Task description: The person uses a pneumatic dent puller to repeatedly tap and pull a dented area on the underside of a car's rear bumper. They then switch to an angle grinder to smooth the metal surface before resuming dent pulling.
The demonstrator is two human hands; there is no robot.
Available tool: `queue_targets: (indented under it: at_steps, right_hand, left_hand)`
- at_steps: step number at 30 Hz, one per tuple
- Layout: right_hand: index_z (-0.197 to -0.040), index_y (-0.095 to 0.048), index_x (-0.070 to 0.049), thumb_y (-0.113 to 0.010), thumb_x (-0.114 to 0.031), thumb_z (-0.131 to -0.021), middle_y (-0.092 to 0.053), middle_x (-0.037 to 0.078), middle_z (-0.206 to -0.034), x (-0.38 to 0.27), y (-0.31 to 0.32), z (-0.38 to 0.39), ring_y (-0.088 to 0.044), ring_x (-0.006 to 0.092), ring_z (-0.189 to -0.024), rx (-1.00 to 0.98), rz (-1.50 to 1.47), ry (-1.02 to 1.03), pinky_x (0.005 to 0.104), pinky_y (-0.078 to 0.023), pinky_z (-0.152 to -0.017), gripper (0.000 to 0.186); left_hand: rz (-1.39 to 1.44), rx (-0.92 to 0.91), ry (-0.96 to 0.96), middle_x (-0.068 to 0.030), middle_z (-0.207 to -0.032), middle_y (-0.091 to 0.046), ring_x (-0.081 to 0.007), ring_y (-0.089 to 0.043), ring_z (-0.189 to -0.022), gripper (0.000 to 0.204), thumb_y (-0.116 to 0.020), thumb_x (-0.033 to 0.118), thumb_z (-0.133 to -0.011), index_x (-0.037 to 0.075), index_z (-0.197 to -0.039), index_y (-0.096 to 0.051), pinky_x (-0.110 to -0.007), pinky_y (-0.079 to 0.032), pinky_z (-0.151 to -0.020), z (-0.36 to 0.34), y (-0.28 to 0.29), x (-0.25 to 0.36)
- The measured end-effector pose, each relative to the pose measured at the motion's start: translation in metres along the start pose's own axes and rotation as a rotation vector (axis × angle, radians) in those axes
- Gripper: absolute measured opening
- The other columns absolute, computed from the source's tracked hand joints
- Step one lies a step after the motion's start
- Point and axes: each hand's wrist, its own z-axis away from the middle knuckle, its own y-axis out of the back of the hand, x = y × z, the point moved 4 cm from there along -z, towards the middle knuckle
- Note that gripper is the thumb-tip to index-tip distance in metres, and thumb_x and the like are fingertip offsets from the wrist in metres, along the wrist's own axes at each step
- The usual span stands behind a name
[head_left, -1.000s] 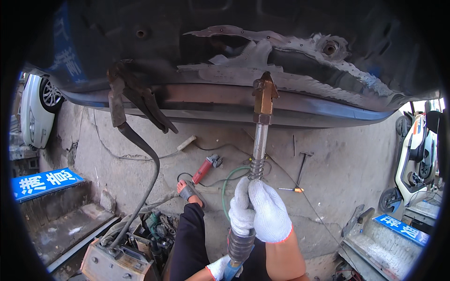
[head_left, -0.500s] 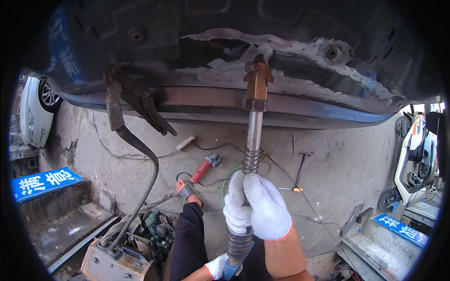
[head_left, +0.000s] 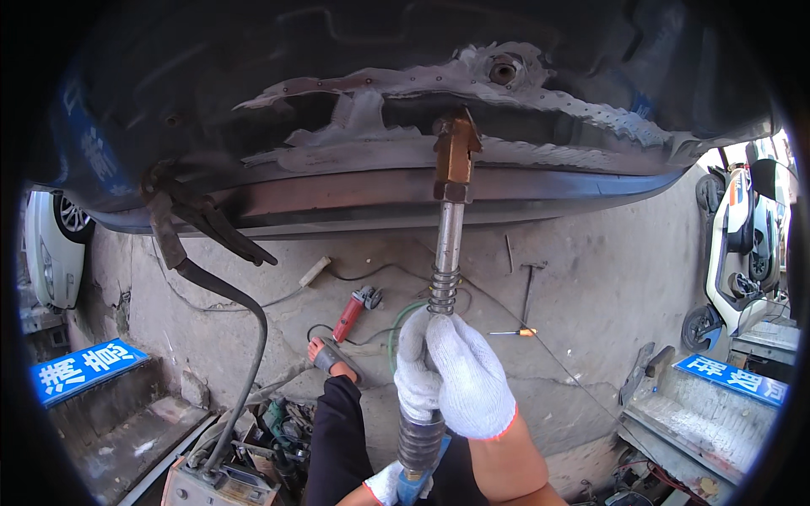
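Note:
With both hands, in white knit gloves, I hold a long dent-puller gun (head_left: 450, 236) that points away from me. It has a brass-coloured head, a steel shaft with a spring and a blue rear handle. My right hand (head_left: 460, 371) wraps round its body just behind the spring. Lower down, my left hand (head_left: 388, 486) is closed round the blue handle and partly hidden. The head's tip lies against or just in front of the dark car panel (head_left: 337, 46), over a dark strip between two ground bare-metal bands (head_left: 405, 83). Contact is hard to judge.
A clamp (head_left: 198, 215) grips the panel's left side; its thick cable runs to a machine (head_left: 215, 485). On the concrete lie a red angle grinder (head_left: 350, 316), a hammer (head_left: 529, 295), a screwdriver (head_left: 525, 332) and cords. Metal benches (head_left: 688, 434) flank me; my sandalled foot (head_left: 333, 361) is near the grinder.
The view has shifted. The gun's head has moved right along the panel, from the bare upright patch to the dark strip nearer the round hole. Both hands keep their grip.

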Motion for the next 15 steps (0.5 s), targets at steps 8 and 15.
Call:
queue_targets:
  at_steps: [8,15]
  right_hand:
    - [-0.095,-0.053,-0.002,-0.038,-0.023,-0.104,-0.044,0.002,-0.060,-0.011,0.005,0.010,-0.040,0.0108,-0.049,0.029,-0.055,-0.002,0.0254,-0.034,-0.046,0.027]
    - [-0.099,-0.052,-0.005,-0.044,-0.024,-0.103,-0.049,-0.001,-0.071,-0.022,-0.002,0.010,-0.044,0.0044,-0.056,-0.056,0.000,0.051,0.0190,-0.037,-0.049,0.021]
  left_hand:
    - [-0.054,0.015,-0.013,-0.0177,-0.088,-0.064,-0.0296,-0.062,-0.070,0.046,-0.063,0.033,-0.089,0.002,-0.121,-0.054,-0.041,-0.049,-0.059,-0.012,0.011,-0.007]
    - [0.077,0.057,-0.010,-0.0169,-0.088,-0.063,-0.0289,-0.060,-0.069,0.050,-0.065,0.030,-0.087,0.003,-0.127,-0.052,-0.042,-0.048,-0.059,-0.033,0.020,-0.014]
